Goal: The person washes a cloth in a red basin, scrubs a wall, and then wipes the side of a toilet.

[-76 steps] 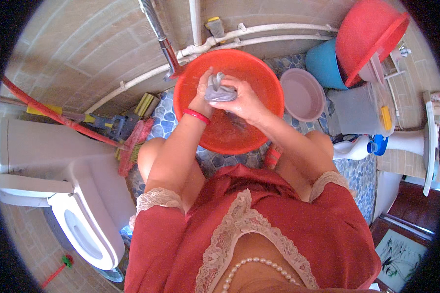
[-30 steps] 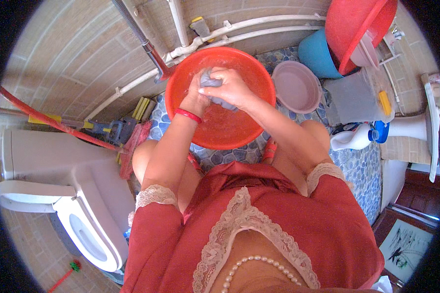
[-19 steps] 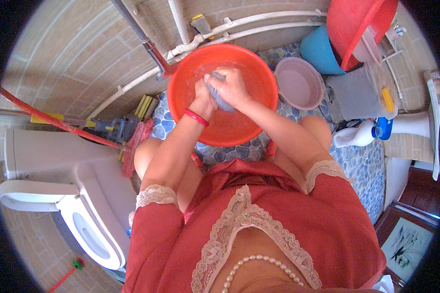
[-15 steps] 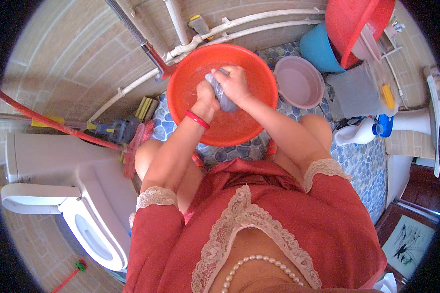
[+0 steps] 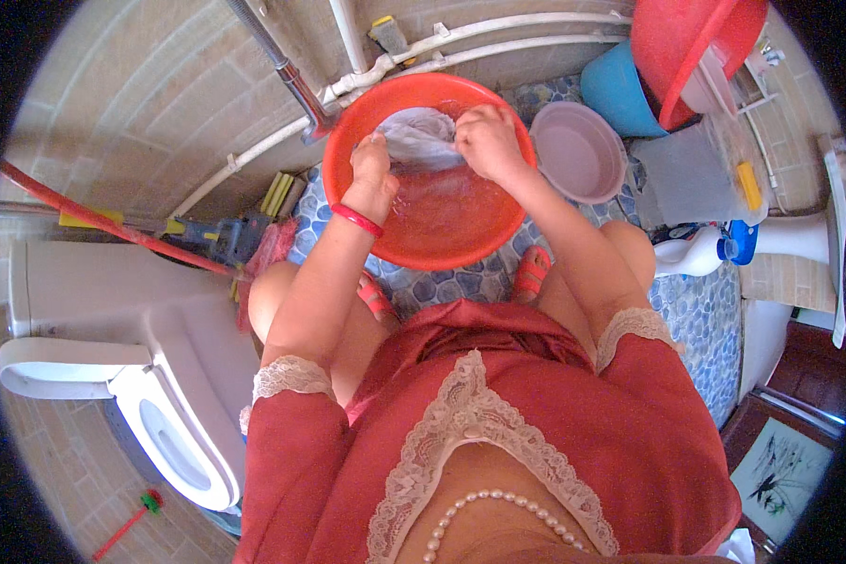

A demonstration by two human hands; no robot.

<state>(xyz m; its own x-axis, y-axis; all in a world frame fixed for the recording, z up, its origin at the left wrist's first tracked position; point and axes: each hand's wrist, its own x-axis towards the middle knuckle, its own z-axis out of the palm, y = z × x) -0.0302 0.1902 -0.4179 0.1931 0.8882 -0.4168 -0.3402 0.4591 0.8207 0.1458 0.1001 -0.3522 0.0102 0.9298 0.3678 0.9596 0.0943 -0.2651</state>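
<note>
A pale, wet cloth is stretched between my two hands over the far half of a red-orange basin. My left hand, with a red bangle at its wrist, grips the cloth's left edge. At the other side my right hand has its fingers closed on the cloth's right edge. A little water shows in the bottom of the basin. What kind of cloth it is cannot be made out.
A pink basin stands right of the red one, beside a blue bucket and a large red tub. White pipes run along the far wall. At left is a toilet; at right lies a white bottle.
The cloth was bunched between both hands and is now spread out. My hands have moved apart, left one to the left, right one to the right.
</note>
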